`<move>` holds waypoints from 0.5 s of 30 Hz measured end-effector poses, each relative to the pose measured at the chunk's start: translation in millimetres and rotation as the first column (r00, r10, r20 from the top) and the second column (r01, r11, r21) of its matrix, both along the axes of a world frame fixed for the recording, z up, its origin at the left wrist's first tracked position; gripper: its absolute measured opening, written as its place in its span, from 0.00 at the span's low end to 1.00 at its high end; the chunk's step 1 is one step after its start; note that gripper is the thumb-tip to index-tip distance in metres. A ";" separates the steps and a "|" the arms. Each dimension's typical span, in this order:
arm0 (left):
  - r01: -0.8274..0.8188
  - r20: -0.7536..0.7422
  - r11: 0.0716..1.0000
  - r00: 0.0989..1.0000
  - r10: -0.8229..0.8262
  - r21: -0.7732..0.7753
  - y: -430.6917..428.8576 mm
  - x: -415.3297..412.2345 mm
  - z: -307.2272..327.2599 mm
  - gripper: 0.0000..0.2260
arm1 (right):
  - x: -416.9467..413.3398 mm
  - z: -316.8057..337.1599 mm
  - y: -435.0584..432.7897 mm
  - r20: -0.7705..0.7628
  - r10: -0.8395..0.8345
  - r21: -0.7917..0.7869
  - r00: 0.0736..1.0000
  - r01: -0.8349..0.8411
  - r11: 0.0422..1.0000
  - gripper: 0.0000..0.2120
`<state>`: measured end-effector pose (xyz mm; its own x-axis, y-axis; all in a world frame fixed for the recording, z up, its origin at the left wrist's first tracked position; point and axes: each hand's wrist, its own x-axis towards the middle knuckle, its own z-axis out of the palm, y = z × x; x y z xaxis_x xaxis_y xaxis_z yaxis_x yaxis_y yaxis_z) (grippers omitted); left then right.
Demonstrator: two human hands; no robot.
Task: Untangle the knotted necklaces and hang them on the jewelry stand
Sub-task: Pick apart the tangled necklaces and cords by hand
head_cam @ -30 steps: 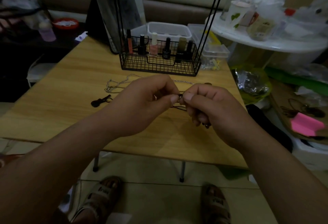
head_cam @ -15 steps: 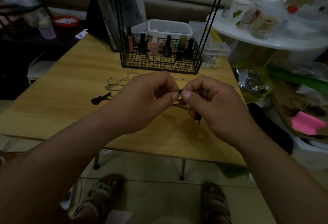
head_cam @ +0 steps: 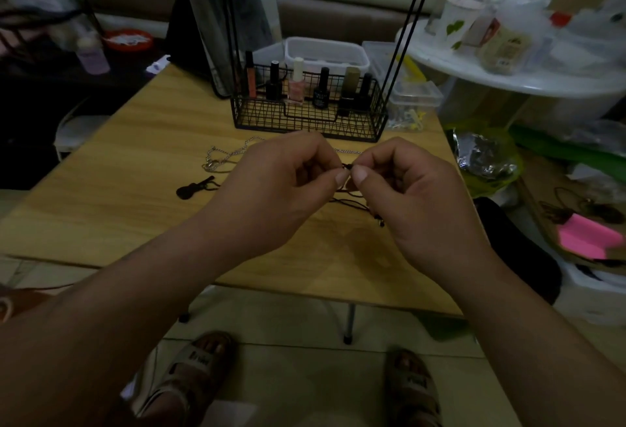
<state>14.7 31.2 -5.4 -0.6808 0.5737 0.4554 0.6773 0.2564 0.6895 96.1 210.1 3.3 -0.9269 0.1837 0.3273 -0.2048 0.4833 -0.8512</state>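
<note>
Above the middle of the wooden table point(head_cam: 118, 210), my left hand point(head_cam: 281, 189) and my right hand point(head_cam: 416, 196) meet thumb to thumb, both pinching a knot in a thin black cord necklace point(head_cam: 354, 201). Its loose cord hangs under my right hand down to the tabletop. A black guitar-shaped pendant point(head_cam: 193, 188) lies flat to the left. A silver chain necklace point(head_cam: 223, 157) lies behind my hands, partly hidden by them. The black wire jewelry stand point(head_cam: 308, 115) has a basket base and thin uprights rising out of view.
Nail polish bottles point(head_cam: 320, 89) stand in the stand's basket. Clear plastic boxes point(head_cam: 411, 98) sit at the table's back right. A cluttered white round table point(head_cam: 508, 81) is to the right. My sandalled feet point(head_cam: 189, 379) are on the tiled floor below the table's front edge.
Both hands have stayed pinched together on the cord knot, shifting slightly up and away from me. My right hand's fingers have re-gripped, thumb now pressed against the left thumb.
</note>
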 end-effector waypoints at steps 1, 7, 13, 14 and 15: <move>-0.018 0.016 1.000 1.000 0.018 0.007 -0.1 -0.4 -0.1 0.04 | 0.1 -0.1 -0.5 -0.007 -0.004 0.004 1.000 0.004 1.000 0.03; -0.020 0.101 1.000 0.995 0.018 0.016 -0.8 1.5 0.6 0.03 | 0.4 -3.1 -2.8 -0.089 -0.045 0.136 0.995 0.056 0.989 0.02; 0.017 0.276 0.996 0.960 -0.040 0.085 -0.9 0.4 2.6 0.03 | -0.4 -3.6 -3.5 -0.183 -0.054 0.264 0.982 0.102 0.959 0.02; 0.019 0.290 0.996 0.956 -0.045 0.089 -1.2 -0.3 2.6 0.03 | -0.3 -3.1 -3.6 -0.194 -0.051 0.266 0.980 0.102 0.959 0.02; 0.022 0.304 0.995 0.951 -0.049 0.093 -1.6 -0.7 2.8 0.03 | -0.2 -2.8 -3.8 -0.204 -0.047 0.268 0.978 0.102 0.958 0.02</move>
<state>14.0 29.6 -2.6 -0.7750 0.5672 0.2785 0.4384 0.1652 0.8835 95.9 206.3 0.5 -0.8277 0.1267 0.5467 -0.3068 0.7135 -0.6299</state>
